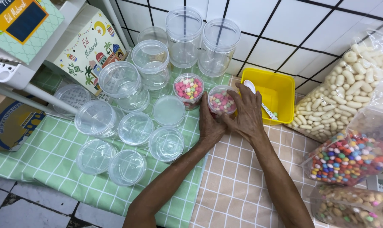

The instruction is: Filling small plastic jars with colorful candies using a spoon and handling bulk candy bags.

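Observation:
My left hand point(210, 123) and my right hand point(247, 113) wrap around a small clear plastic jar point(221, 100) filled with pink, green and white candies, standing on the cloth. A second filled jar point(188, 90) of the same candies stands just to its left. A loose clear lid point(168, 110) lies in front of that second jar. Behind my right hand sits a yellow square tub point(280, 86) with a white spoon point(259, 99) resting in it and a few candies at the bottom.
Several empty clear jars and lids point(124, 126) cover the green checked cloth on the left; taller empty jars point(184, 36) stand by the tiled wall. Bags of white puffs point(351, 88), multicoloured candies point(349, 158) and mixed nuts point(351, 207) lie on the right. Decorated boxes point(90, 46) stand at left.

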